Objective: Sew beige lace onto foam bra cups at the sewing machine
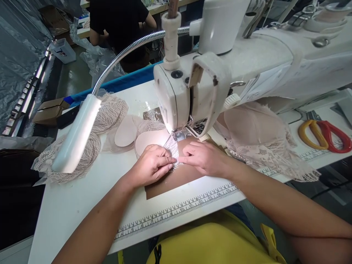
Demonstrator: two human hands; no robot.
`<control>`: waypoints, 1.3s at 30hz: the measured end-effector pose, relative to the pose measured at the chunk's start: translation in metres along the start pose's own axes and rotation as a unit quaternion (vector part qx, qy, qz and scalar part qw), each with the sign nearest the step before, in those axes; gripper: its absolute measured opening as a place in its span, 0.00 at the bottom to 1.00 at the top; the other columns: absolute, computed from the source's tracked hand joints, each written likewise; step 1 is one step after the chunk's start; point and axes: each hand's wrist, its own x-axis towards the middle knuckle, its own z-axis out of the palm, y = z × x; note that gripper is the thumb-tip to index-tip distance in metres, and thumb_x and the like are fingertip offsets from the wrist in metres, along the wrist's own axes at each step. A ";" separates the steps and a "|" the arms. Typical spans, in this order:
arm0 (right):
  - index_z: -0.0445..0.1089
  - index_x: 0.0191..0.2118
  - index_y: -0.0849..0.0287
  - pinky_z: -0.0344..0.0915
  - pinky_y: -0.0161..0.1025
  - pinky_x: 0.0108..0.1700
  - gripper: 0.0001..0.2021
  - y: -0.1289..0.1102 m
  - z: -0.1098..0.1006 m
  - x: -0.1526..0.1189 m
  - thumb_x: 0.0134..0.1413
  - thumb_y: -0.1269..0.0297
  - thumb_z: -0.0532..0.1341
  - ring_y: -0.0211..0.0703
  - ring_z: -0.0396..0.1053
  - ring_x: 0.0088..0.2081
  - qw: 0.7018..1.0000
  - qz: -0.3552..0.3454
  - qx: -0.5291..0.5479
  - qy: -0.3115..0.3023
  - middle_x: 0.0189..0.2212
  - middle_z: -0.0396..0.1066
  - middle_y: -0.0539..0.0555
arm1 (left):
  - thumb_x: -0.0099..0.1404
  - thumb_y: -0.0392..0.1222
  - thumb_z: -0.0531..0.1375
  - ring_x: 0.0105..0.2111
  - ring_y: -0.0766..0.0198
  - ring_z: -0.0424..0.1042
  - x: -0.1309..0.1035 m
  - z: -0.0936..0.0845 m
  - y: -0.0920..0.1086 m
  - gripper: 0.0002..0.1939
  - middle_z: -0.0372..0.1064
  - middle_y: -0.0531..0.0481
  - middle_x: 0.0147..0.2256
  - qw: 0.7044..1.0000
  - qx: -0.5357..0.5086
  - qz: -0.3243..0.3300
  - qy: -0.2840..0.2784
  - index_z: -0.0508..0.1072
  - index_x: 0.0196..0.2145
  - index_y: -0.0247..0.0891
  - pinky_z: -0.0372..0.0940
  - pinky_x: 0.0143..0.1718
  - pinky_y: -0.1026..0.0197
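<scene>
A small piece of pale lace (172, 146) lies under the needle area of the white sewing machine (176, 99), lit brightly by the lamp. My left hand (154, 165) has its thumb and fingers pinched together on the lace's near left edge. From the other side my right hand (203, 157) rests with its index finger stretched to the lace's near right edge, the other fingers bent. Both hands lie over a brown sheet (156, 187) on the table. Just behind my left hand is a beige bra cup (150, 141), joined to lace and a second cup (125, 132).
Bundles of beige lace (89, 157) lie to the left, under the lamp (77, 135). More cups and lace (253, 128) are heaped right of the needle, near scissors (327, 135). A printed ruler (176, 212) runs along the front edge. Another person (118, 29) sits beyond.
</scene>
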 end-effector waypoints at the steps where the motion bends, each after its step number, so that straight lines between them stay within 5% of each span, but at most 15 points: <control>1: 0.72 0.46 0.54 0.47 0.37 0.33 0.17 0.000 0.000 0.000 0.55 0.76 0.53 0.41 0.54 0.33 1.000 -0.001 0.000 0.003 0.30 0.63 0.52 | 0.67 0.41 0.54 0.39 0.60 0.68 0.000 0.000 -0.001 0.13 0.71 0.46 0.37 1.000 0.003 0.005 -0.004 0.75 0.46 0.42 0.59 0.45 0.53; 12: 0.73 0.42 0.57 0.53 0.36 0.35 0.14 -0.001 0.001 -0.002 0.55 0.75 0.53 0.40 0.57 0.33 0.998 -0.006 0.043 0.037 0.29 0.66 0.52 | 0.67 0.42 0.54 0.39 0.60 0.66 -0.003 0.003 -0.004 0.14 0.69 0.46 0.38 0.999 0.046 0.022 -0.017 0.74 0.48 0.45 0.58 0.44 0.54; 21: 0.72 0.39 0.59 0.49 0.38 0.34 0.12 -0.006 0.000 0.000 0.53 0.76 0.54 0.40 0.55 0.31 1.000 -0.010 0.001 -0.003 0.30 0.67 0.51 | 0.68 0.43 0.53 0.40 0.59 0.67 -0.002 0.000 -0.001 0.14 0.69 0.45 0.38 0.998 0.047 0.016 -0.026 0.74 0.48 0.44 0.61 0.44 0.54; 27: 0.72 0.37 0.59 0.48 0.38 0.35 0.10 -0.008 0.000 0.000 0.54 0.76 0.54 0.41 0.54 0.32 1.000 -0.003 0.000 -0.010 0.29 0.66 0.52 | 0.69 0.40 0.50 0.43 0.57 0.66 0.007 0.001 0.003 0.16 0.68 0.40 0.49 0.997 0.066 -0.016 0.037 0.70 0.51 0.37 0.65 0.44 0.54; 39: 0.71 0.35 0.60 0.47 0.38 0.33 0.08 -0.010 -0.003 0.002 0.56 0.74 0.55 0.41 0.54 0.32 1.000 0.022 -0.009 0.011 0.28 0.65 0.52 | 0.69 0.40 0.50 0.40 0.54 0.67 0.018 0.008 0.001 0.18 0.65 0.40 0.55 0.980 0.196 -0.017 0.007 0.68 0.53 0.34 0.66 0.41 0.50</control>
